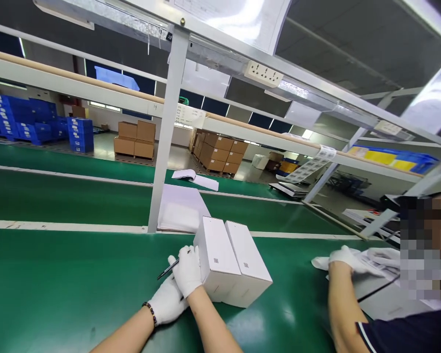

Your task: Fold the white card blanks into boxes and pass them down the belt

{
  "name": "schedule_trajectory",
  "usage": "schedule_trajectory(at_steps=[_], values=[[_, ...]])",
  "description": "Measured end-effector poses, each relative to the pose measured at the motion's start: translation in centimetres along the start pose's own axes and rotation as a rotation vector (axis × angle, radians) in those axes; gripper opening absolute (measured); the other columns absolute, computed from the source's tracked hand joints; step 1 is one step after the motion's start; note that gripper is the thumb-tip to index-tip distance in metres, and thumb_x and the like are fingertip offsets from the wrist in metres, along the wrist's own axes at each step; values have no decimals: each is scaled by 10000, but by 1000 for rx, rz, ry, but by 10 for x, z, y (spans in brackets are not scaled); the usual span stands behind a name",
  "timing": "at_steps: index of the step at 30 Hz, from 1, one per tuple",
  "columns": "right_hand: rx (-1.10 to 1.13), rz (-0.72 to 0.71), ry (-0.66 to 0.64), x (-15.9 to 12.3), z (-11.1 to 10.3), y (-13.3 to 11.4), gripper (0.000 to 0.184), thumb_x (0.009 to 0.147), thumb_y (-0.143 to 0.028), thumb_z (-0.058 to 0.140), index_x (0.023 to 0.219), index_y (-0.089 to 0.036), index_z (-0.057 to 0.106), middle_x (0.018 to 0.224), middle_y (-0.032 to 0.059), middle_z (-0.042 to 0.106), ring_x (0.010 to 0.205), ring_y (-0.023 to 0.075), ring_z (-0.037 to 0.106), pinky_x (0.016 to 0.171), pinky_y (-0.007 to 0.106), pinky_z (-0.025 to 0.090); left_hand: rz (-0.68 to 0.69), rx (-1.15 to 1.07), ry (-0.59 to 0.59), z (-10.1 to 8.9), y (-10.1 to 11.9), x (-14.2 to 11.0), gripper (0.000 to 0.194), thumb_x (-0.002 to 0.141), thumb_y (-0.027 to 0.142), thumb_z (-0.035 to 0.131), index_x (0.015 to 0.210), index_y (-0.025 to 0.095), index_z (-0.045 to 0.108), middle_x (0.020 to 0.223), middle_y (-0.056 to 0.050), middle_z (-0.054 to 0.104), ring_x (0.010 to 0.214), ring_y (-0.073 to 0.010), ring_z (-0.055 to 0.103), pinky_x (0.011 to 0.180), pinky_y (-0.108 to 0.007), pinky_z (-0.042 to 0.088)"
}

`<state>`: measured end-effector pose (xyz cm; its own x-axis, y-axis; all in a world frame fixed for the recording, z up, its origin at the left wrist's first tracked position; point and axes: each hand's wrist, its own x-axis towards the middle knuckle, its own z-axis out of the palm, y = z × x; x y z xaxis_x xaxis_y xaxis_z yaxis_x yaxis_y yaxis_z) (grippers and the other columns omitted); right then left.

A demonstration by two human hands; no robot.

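Note:
Two white boxes point(219, 250) with small printed codes stand side by side on the green bench, right in front of me. My right hand point(188, 272), in a white glove, is against the left side of the nearer box. A dark pen point(166, 271) sticks out to the left from its closed fingers. Below it, my left hand point(168, 300), also gloved and with a beaded bracelet at the wrist, lies close to the bench. My right hand and wrist overlap it, so its fingers are mostly hidden.
Behind the boxes lies a stack of white sheets point(183, 201) beside a metal post point(168, 132). At right, a co-worker's gloved hand point(347, 260) rests on white material over another white box point(389, 296). A white strip point(66, 226) runs along the green bench point(66, 274).

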<state>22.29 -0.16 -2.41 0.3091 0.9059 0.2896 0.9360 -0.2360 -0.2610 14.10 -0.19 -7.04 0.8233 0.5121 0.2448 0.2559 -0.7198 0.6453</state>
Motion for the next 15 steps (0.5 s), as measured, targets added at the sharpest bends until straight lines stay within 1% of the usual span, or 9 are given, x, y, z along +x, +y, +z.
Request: schedule_trajectory(at_steps=[3, 6, 8, 10, 11, 13, 15], values=[[-22, 9, 30, 7, 6, 29, 262, 840, -388, 614, 891, -133, 643, 975, 175, 671, 1093, 324, 569, 1107, 450, 259, -106, 124, -60, -13, -17, -8, 619, 909, 360, 498, 1493, 288, 308, 1552, -36, 313, 1428, -282, 284, 1190, -500, 205], [-23, -25, 66, 3, 3, 68, 274, 856, -443, 591, 796, -176, 610, 838, 127, 670, 954, 292, 615, 1087, 441, 289, -229, 216, -123, -26, -29, -19, 556, 922, 415, 450, 1453, 259, 400, 1511, -54, 383, 1416, -293, 308, 1178, -531, 203], [18, -20, 80, 1, -4, 101, 285, 836, -467, 603, 729, -205, 575, 752, 94, 654, 893, 290, 623, 1008, 440, 376, -268, 243, -144, -32, -33, -23, 545, 936, 469, 398, 1428, 241, 446, 1498, -54, 402, 1423, -282, 293, 1183, -515, 198], [64, 15, 86, -2, -11, 136, 282, 808, -460, 623, 682, -219, 549, 702, 77, 642, 848, 291, 634, 868, 409, 464, -292, 254, -163, -35, -32, -25, 560, 941, 492, 365, 1433, 234, 438, 1513, -45, 372, 1434, -269, 268, 1190, -500, 181], [80, 35, 87, -4, -15, 153, 267, 802, -449, 623, 687, -218, 552, 692, 70, 644, 811, 283, 643, 789, 383, 490, -301, 259, -170, -36, -31, -24, 569, 939, 498, 361, 1436, 230, 433, 1518, -44, 359, 1437, -268, 258, 1193, -499, 172], [101, 66, 88, -6, -20, 178, 234, 837, -432, 565, 789, -205, 596, 666, 48, 652, 686, 246, 657, 649, 330, 504, -311, 265, -172, -35, -29, -22, 579, 934, 510, 361, 1432, 224, 440, 1522, -48, 347, 1442, -272, 244, 1192, -508, 160], [140, 70, 98, -5, -21, 191, 307, 915, -409, 431, 999, -180, 617, 646, 25, 664, 599, 205, 662, 595, 293, 508, -311, 262, -159, -34, -27, -19, 576, 930, 517, 366, 1419, 226, 460, 1518, -52, 355, 1441, -276, 244, 1191, -516, 155]])
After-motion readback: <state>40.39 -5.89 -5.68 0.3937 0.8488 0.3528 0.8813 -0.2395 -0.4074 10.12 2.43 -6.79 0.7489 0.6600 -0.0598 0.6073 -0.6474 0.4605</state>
